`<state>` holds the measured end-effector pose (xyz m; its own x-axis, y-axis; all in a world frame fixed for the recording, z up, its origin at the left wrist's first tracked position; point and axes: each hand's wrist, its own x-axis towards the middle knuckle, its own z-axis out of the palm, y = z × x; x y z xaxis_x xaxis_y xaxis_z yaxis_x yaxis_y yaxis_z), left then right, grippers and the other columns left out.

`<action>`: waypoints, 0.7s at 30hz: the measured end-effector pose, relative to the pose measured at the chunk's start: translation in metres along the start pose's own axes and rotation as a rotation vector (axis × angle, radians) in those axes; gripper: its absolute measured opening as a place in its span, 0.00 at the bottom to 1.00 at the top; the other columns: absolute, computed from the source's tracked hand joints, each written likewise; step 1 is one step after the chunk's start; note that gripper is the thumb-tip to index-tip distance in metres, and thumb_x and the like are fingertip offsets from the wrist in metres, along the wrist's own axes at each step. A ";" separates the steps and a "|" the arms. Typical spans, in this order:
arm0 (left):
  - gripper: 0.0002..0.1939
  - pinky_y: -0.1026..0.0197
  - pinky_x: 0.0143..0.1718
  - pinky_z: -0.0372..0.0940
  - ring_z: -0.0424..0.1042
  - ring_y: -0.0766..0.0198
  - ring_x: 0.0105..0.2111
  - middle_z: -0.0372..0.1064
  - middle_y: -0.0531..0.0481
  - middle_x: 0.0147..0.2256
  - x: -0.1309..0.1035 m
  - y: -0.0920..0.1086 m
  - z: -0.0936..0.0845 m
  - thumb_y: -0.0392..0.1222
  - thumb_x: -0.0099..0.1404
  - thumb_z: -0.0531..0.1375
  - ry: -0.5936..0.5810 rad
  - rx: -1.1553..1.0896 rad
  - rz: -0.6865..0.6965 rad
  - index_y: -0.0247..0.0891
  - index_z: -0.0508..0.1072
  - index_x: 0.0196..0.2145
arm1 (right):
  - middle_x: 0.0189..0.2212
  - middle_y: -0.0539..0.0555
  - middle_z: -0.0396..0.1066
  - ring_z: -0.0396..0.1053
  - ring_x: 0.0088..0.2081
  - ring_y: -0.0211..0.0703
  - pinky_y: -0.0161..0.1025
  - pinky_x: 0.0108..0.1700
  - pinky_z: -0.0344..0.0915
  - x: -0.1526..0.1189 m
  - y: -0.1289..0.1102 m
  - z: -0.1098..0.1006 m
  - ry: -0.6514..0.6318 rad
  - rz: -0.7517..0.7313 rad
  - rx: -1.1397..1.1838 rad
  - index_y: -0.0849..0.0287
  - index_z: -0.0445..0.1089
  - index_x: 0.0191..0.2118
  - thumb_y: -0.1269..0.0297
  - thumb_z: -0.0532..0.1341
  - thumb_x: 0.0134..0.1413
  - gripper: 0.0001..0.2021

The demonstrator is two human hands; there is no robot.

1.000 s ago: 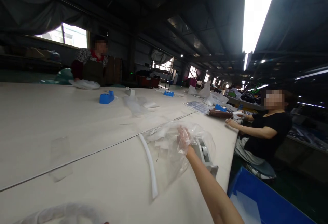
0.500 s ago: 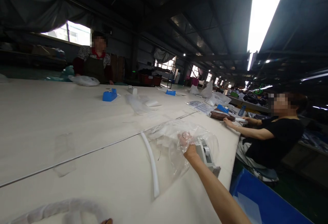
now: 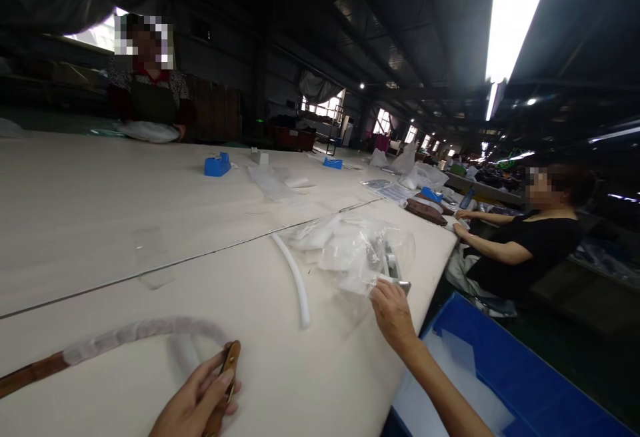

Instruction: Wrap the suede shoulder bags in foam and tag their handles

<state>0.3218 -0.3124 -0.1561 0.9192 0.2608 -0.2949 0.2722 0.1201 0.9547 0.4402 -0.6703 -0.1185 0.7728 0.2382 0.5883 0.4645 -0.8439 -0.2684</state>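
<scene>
Brown strap (image 3: 33,375) lies in a shallow arc on the near left of the surface (image 3: 115,290), most of its middle sleeved in pale wrapping (image 3: 145,329). Our left grip (image 3: 197,402) is closed on the brass-fitted end (image 3: 232,357) of the strap, thumb across it, tip lifted and tilted. Inside the arc, a blurred pale strip; we cannot tell whether it belongs to the wrapping.

We judge the wrapping the weak spot: a pull from this end could make it creep or bunch, since we see no firm fastening where it meets bare brown. The exposed brass could also scuff the strap, or snag film, if brought against either.

Right of the strap, a white foam tube (image 3: 295,280) lies apart from both hands. Beyond it, a crumpled clear bag (image 3: 345,250) drapes over a grey tape dispenser (image 3: 393,263). Our right grip (image 3: 395,313) has its fingers curled at the bag's near edge; we cannot tell if they pinch film or only touch it. A sharp tug here might catch the film on the dispenser and tear it, or drag the dispenser along.

Farther right of the strap, past the surface's edge, a blue bin (image 3: 525,363) holds translucent sheets (image 3: 457,357). Loose film swept that way could slide over the edge, being light and slippery.
</scene>
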 end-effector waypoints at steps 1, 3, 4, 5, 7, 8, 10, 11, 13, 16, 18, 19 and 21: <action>0.45 0.57 0.36 0.74 0.77 0.49 0.37 0.77 0.45 0.32 0.000 0.002 0.000 0.71 0.37 0.69 -0.013 0.007 -0.006 0.36 0.71 0.46 | 0.44 0.58 0.76 0.68 0.52 0.53 0.55 0.59 0.55 -0.001 -0.001 -0.009 0.066 0.032 0.091 0.55 0.76 0.41 0.70 0.55 0.59 0.12; 0.43 0.58 0.34 0.73 0.77 0.50 0.35 0.76 0.45 0.31 0.000 0.004 -0.001 0.73 0.36 0.68 -0.019 0.036 -0.017 0.36 0.72 0.40 | 0.38 0.56 0.77 0.71 0.47 0.52 0.54 0.58 0.56 0.001 -0.003 -0.027 0.189 0.137 0.286 0.55 0.76 0.36 0.64 0.59 0.57 0.07; 0.42 0.58 0.34 0.73 0.77 0.50 0.34 0.76 0.45 0.31 0.000 0.005 -0.001 0.73 0.35 0.68 -0.018 0.048 -0.023 0.36 0.73 0.38 | 0.35 0.55 0.77 0.72 0.43 0.51 0.52 0.55 0.60 0.003 -0.005 -0.035 0.230 0.201 0.360 0.55 0.75 0.35 0.61 0.61 0.56 0.07; 0.42 0.57 0.35 0.72 0.77 0.49 0.34 0.77 0.44 0.31 0.001 0.005 -0.002 0.74 0.34 0.68 -0.019 0.050 -0.023 0.37 0.73 0.37 | 0.32 0.54 0.76 0.72 0.38 0.49 0.48 0.49 0.65 0.005 -0.007 -0.044 0.262 0.256 0.406 0.56 0.74 0.34 0.57 0.62 0.55 0.09; 0.41 0.56 0.40 0.72 0.78 0.47 0.37 0.78 0.44 0.34 0.000 0.006 -0.004 0.73 0.34 0.68 -0.017 0.022 -0.014 0.38 0.73 0.37 | 0.27 0.51 0.73 0.69 0.30 0.44 0.41 0.35 0.67 0.012 -0.014 -0.060 0.312 0.326 0.450 0.57 0.72 0.35 0.51 0.61 0.56 0.14; 0.41 0.56 0.43 0.71 0.78 0.47 0.39 0.78 0.44 0.35 -0.002 0.007 -0.004 0.72 0.34 0.69 -0.018 -0.003 -0.008 0.38 0.73 0.37 | 0.26 0.50 0.72 0.68 0.28 0.42 0.39 0.32 0.66 0.016 -0.018 -0.067 0.338 0.366 0.521 0.58 0.70 0.35 0.50 0.61 0.56 0.15; 0.40 0.55 0.49 0.69 0.77 0.46 0.41 0.79 0.44 0.36 -0.008 0.011 -0.004 0.71 0.34 0.70 -0.014 -0.057 0.006 0.39 0.73 0.38 | 0.26 0.49 0.71 0.67 0.27 0.39 0.36 0.30 0.65 0.024 -0.029 -0.079 0.355 0.447 0.770 0.58 0.69 0.36 0.48 0.64 0.53 0.16; 0.40 0.54 0.50 0.68 0.77 0.46 0.41 0.79 0.44 0.37 -0.012 0.013 -0.004 0.70 0.34 0.70 -0.007 -0.084 0.011 0.39 0.73 0.39 | 0.27 0.49 0.72 0.67 0.28 0.39 0.35 0.31 0.65 0.028 -0.036 -0.083 0.318 0.482 0.918 0.59 0.70 0.36 0.49 0.66 0.50 0.17; 0.39 0.53 0.52 0.67 0.77 0.46 0.41 0.79 0.44 0.38 -0.022 0.020 -0.002 0.69 0.37 0.71 -0.008 -0.127 0.024 0.39 0.73 0.40 | 0.28 0.49 0.72 0.67 0.28 0.38 0.35 0.31 0.65 0.036 -0.053 -0.085 0.128 0.522 1.140 0.59 0.71 0.35 0.51 0.70 0.45 0.18; 0.35 0.52 0.52 0.66 0.77 0.47 0.42 0.78 0.42 0.38 -0.036 0.029 0.000 0.66 0.44 0.70 -0.034 -0.164 0.071 0.37 0.74 0.42 | 0.24 0.48 0.70 0.65 0.25 0.38 0.34 0.28 0.63 0.046 -0.081 -0.068 -0.273 0.493 1.157 0.59 0.72 0.32 0.53 0.71 0.41 0.17; 0.32 0.53 0.50 0.66 0.76 0.49 0.42 0.78 0.41 0.39 -0.043 0.032 0.001 0.63 0.49 0.69 -0.060 -0.185 0.107 0.36 0.75 0.42 | 0.22 0.47 0.68 0.64 0.24 0.38 0.34 0.26 0.60 0.051 -0.101 -0.044 -0.425 0.455 1.110 0.60 0.71 0.28 0.54 0.71 0.40 0.15; 0.30 0.54 0.49 0.67 0.76 0.50 0.41 0.78 0.41 0.39 -0.045 0.033 0.002 0.62 0.51 0.69 -0.066 -0.199 0.118 0.35 0.75 0.42 | 0.21 0.47 0.67 0.63 0.24 0.37 0.34 0.26 0.59 0.052 -0.111 -0.030 -0.450 0.440 1.098 0.60 0.70 0.26 0.55 0.71 0.39 0.14; 0.28 0.56 0.46 0.67 0.76 0.52 0.40 0.78 0.41 0.38 -0.048 0.034 0.002 0.61 0.52 0.69 -0.062 -0.228 0.127 0.35 0.76 0.41 | 0.19 0.45 0.64 0.60 0.24 0.36 0.33 0.26 0.56 0.054 -0.131 -0.004 -0.417 0.426 1.106 0.59 0.68 0.23 0.58 0.70 0.39 0.13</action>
<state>0.2877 -0.3227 -0.1091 0.9595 0.2294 -0.1636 0.0889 0.3044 0.9484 0.4190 -0.5488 -0.0487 0.9342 0.3504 0.0663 0.1024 -0.0853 -0.9911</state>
